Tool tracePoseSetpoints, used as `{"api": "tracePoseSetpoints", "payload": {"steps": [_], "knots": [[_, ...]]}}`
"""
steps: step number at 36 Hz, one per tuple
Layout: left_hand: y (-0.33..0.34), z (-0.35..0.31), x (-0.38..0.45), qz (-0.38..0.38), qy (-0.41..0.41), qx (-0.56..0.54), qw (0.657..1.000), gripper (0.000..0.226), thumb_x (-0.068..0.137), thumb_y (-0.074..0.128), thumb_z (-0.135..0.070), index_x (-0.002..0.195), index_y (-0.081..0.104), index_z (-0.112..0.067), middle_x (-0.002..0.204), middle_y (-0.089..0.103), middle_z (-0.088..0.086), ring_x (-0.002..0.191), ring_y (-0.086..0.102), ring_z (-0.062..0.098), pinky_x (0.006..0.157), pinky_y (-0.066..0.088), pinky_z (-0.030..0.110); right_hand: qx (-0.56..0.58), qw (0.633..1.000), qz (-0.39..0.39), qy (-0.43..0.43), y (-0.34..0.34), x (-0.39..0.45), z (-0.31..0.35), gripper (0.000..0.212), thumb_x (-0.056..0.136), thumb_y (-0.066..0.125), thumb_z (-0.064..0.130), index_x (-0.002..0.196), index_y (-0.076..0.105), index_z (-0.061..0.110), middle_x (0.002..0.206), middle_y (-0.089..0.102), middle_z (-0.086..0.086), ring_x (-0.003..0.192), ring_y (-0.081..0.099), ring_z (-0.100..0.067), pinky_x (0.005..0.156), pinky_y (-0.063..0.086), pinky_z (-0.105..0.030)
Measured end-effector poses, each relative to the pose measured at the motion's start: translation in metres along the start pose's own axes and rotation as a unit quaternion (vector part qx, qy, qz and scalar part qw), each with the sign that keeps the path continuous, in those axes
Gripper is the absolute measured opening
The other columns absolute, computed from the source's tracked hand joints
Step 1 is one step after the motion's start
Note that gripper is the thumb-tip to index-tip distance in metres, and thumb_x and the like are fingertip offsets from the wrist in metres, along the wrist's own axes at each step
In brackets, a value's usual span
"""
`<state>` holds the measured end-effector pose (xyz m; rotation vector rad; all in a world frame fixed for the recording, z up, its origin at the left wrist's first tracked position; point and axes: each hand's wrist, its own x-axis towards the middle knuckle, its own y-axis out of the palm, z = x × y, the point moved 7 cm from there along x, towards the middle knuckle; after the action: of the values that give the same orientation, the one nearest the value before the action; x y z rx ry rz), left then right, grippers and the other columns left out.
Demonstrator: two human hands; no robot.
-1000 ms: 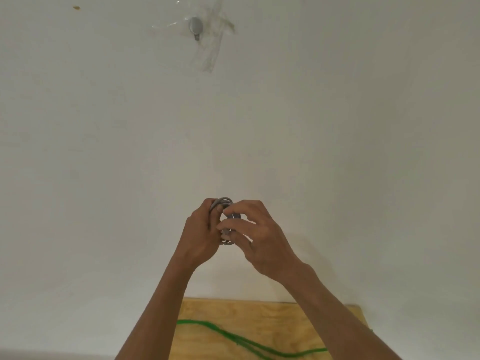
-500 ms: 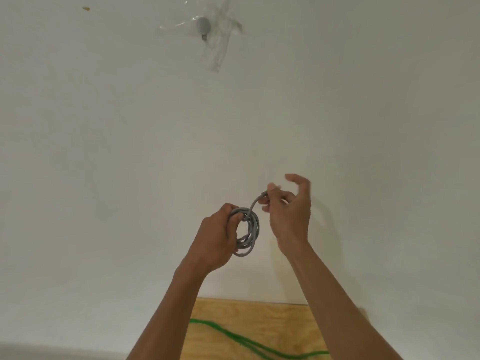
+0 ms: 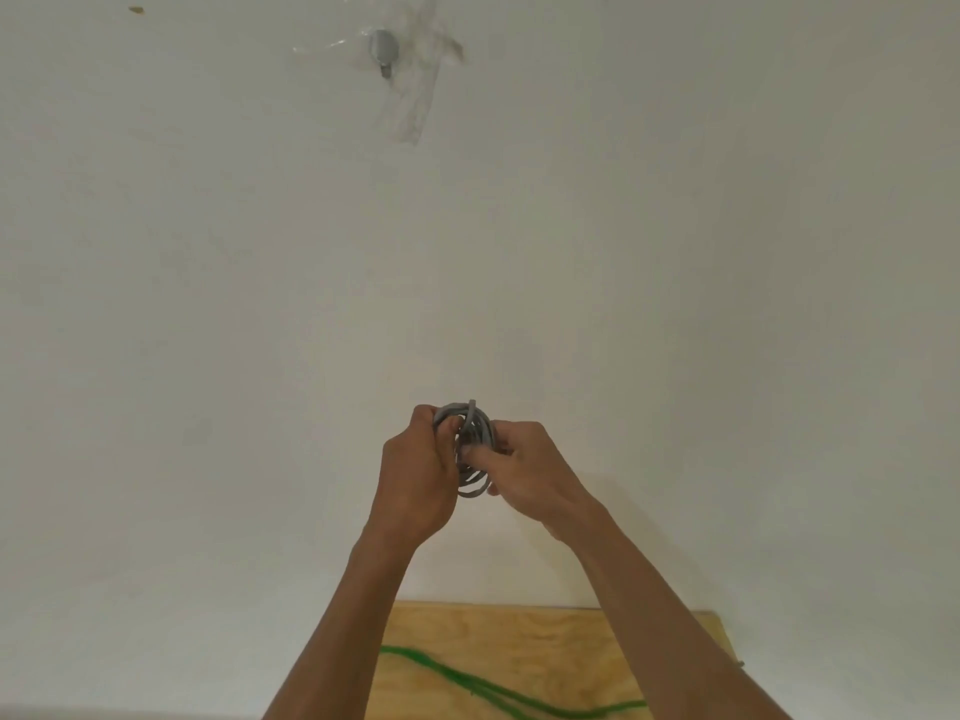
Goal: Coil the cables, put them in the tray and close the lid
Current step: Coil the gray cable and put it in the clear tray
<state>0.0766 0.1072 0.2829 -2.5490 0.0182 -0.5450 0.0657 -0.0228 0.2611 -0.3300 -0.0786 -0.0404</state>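
the small grey cable coil stands upright between both grips, left hand clamped on its loops, right hand pinching its near side.

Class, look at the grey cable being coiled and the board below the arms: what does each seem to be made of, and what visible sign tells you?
Grey cable: probably a matte rubber or plastic jacket; it bends into tight loops without shine.
Board: looks like unfinished plywood; pale yellow with visible grain, no gloss.
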Motion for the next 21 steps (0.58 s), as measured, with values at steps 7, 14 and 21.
{"api": "tracePoseSetpoints", "payload": {"steps": [7, 14, 21], "knots": [[0.002, 0.004, -0.002, 0.017, 0.014, -0.007, 1.000, 0.022, 0.105, 0.037, -0.030, 0.104, 0.055, -0.017, 0.081, 0.064, -0.009, 0.069, 0.063, 0.002, 0.058, 0.044, 0.009, 0.157, 0.984, 0.069, 0.049, 0.009, 0.001, -0.005, 0.018, 0.095, 0.057, 0.017, 0.099, 0.073, 0.009, 0.086, 0.073, -0.003, 0.085, 0.070, -0.021, 0.089, 0.054, -0.047], [-0.002, 0.007, -0.004, 0.014, 0.031, -0.026, 0.999, 0.021, 0.106, 0.038, -0.028, 0.106, 0.057, -0.019, 0.085, 0.066, -0.012, 0.076, 0.062, -0.003, 0.061, 0.044, 0.010, 0.263, 0.959, 0.068, 0.076, 0.016, -0.001, -0.007, 0.022, 0.093, 0.062, 0.013, 0.105, 0.071, -0.003, 0.088, 0.068, -0.008, 0.086, 0.065, -0.024, 0.093, 0.050, -0.050], [-0.008, 0.013, -0.008, -0.026, 0.020, -0.034, 0.999, 0.019, 0.106, 0.039, -0.020, 0.106, 0.059, -0.021, 0.075, 0.062, -0.012, 0.066, 0.060, -0.005, 0.057, 0.041, 0.008, 0.227, 0.963, 0.119, 0.088, 0.028, -0.006, 0.001, 0.014, 0.079, 0.057, 0.029, 0.075, 0.066, 0.018, 0.082, 0.063, 0.000, 0.087, 0.059, -0.018, 0.086, 0.049, -0.046]]}}
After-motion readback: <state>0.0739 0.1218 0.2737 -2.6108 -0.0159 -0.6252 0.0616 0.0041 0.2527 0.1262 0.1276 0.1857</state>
